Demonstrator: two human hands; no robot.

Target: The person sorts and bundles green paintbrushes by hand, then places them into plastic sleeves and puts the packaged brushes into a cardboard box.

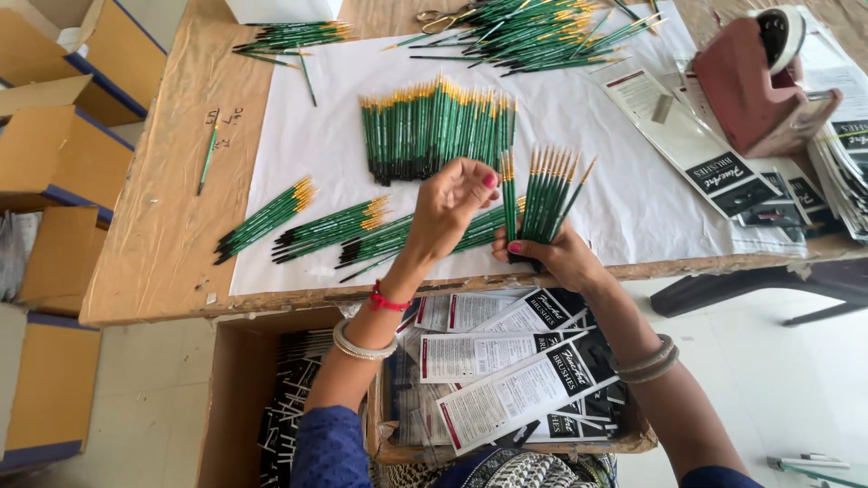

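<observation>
Right hand (556, 255) grips a fanned brush bundle (547, 194) beside the brush row (436, 136), left hand (452, 203) pinching one brush; square tips gently.

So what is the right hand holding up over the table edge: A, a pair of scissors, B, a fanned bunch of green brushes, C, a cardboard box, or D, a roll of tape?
B: the right hand grips a fanned bunch of green brushes by their dark ends, yellow tips pointing up, while the left hand reaches in beside them.
</observation>
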